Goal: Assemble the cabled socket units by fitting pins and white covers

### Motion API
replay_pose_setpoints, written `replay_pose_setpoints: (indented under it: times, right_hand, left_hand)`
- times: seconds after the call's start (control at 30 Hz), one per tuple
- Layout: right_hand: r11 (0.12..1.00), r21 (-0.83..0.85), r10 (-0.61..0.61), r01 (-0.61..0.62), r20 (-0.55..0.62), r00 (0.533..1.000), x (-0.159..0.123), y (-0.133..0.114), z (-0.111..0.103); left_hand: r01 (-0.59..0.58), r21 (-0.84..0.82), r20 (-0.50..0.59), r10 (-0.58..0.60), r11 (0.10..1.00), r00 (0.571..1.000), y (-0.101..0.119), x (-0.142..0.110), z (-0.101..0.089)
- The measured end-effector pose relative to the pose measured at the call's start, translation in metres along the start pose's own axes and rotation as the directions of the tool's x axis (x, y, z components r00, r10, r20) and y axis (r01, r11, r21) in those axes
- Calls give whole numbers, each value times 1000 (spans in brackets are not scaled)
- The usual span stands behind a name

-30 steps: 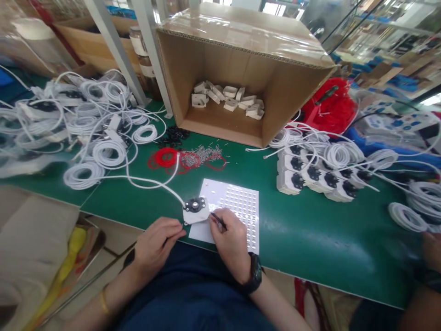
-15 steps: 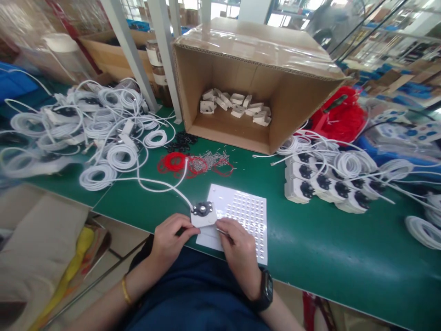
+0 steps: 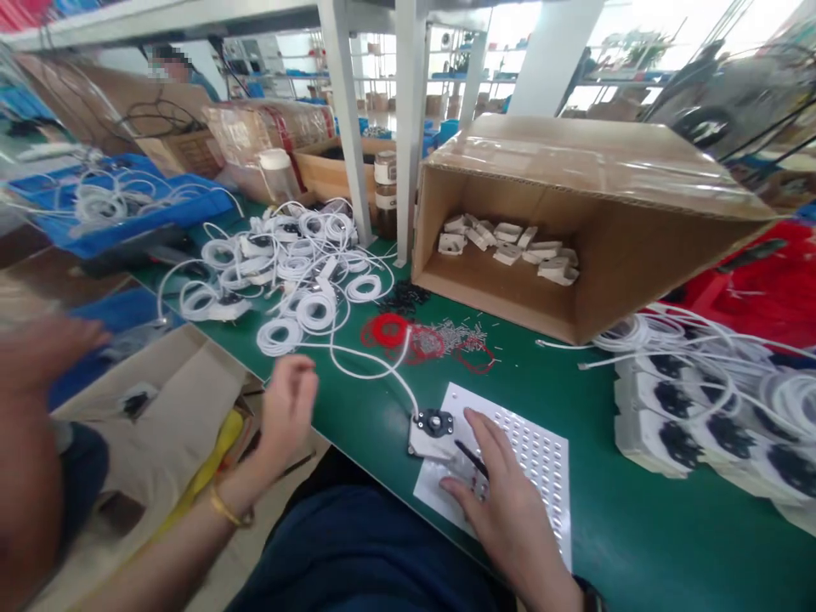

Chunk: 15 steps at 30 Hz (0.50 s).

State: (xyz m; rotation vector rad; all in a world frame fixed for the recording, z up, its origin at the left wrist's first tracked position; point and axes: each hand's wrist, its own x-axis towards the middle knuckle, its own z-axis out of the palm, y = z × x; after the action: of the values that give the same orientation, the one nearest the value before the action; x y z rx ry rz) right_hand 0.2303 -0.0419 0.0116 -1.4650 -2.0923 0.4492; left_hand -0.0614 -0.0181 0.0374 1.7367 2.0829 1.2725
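A small white part with a black round insert [image 3: 432, 432] lies on the green table [image 3: 650, 544], joined to a white cable [image 3: 363, 361]. My right hand [image 3: 503, 501] rests on a white sheet of small dots [image 3: 541, 459] right beside that part, fingers closed around thin dark tweezers [image 3: 472, 459]. My left hand [image 3: 288, 408] hovers off the table's near edge to the left of the part, fingers loosely apart, holding nothing.
An open cardboard box [image 3: 574, 221] on its side holds several white parts. Coiled white cables [image 3: 299, 263] pile at the left, red rings and small pins [image 3: 433, 340] lie in the middle, finished white units [image 3: 694, 416] at the right. Another person's blurred arm [image 3: 31, 442] sits at far left.
My left hand let go of the white part and swung out to the left. The camera turned left and up. My right hand stays by the part with the tweezers.
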Motion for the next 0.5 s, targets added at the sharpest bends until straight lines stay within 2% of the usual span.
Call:
replay_pose_setpoints:
  times: [0.03,0.07,0.13,0.2,0.27,0.33,0.43,0.5]
  right_hand:
    - [1000,-21,-20,22,72,997,7,-3,-2]
    - [998,-38,-39,45,138,990,14,-6,-3]
    - [995,-64,-56,73,238,970,26,-13,-4]
    - [995,-79,-37,63,292,956,36,-18,-4]
    - [997,-73,-11,35,311,950,42,-22,-5]
    - [999,-44,-4,19,324,946,44,-25,-7]
    - [1000,-5,-18,20,328,945,44,-28,-9]
    - [1000,8,-21,19,304,952,42,-30,-9]
  left_hand:
    - [65,72,-128,-55,995,990,-13,19,-15]
    - [121,136,-202,-92,983,975,-25,39,-28]
    - [176,205,-158,-145,963,977,-47,71,-45]
    - [219,253,-63,-210,942,976,-61,92,-52]
    - [269,280,-19,-275,922,961,-70,101,-55]
    - [339,293,-42,-342,894,939,-73,102,-62]
    - [448,280,-152,-422,849,894,-66,96,-81]
    - [460,241,-240,-406,855,882,-52,94,-89]
